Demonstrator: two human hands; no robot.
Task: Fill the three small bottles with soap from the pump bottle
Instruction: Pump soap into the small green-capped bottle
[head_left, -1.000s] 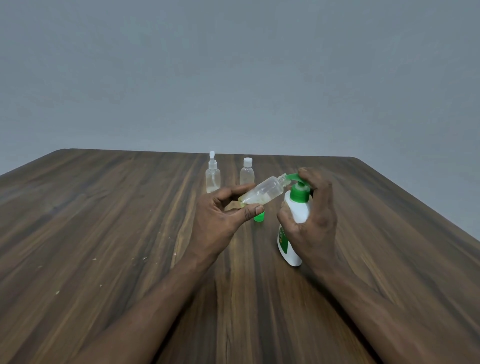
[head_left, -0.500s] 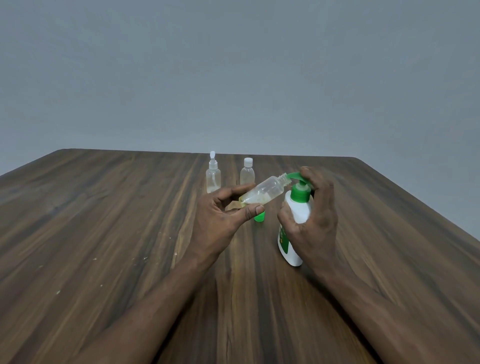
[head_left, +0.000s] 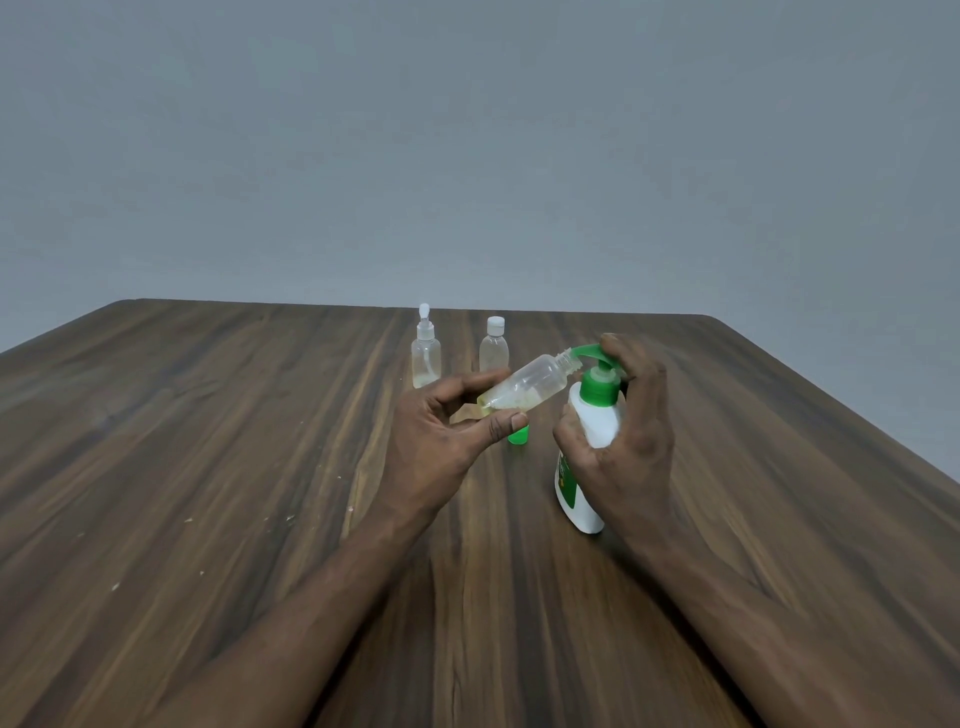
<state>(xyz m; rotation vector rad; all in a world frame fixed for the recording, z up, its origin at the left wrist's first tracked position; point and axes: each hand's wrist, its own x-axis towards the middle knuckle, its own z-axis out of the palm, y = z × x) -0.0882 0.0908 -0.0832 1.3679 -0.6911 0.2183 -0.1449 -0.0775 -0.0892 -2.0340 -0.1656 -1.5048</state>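
Observation:
My left hand (head_left: 441, 447) pinches a small clear uncapped bottle (head_left: 530, 384), tilted with its mouth at the green spout of the pump bottle (head_left: 592, 421). A little yellowish soap lies in its lower end. My right hand (head_left: 623, 441) grips the white pump bottle, a finger lying on the green pump head. Two more small clear bottles stand upright at the back: one with a spray top (head_left: 426, 353), one with a white cap (head_left: 493, 348). A green cap (head_left: 518, 435) lies on the table, partly hidden by my left thumb.
The dark wooden table (head_left: 208, 467) fills the view, with small pale crumbs scattered on its left half. Its far edge runs just behind the two standing bottles, with a plain grey wall beyond.
The green pump head has risen a little under my right finger. Both hands and the tilted bottle stay in the same place.

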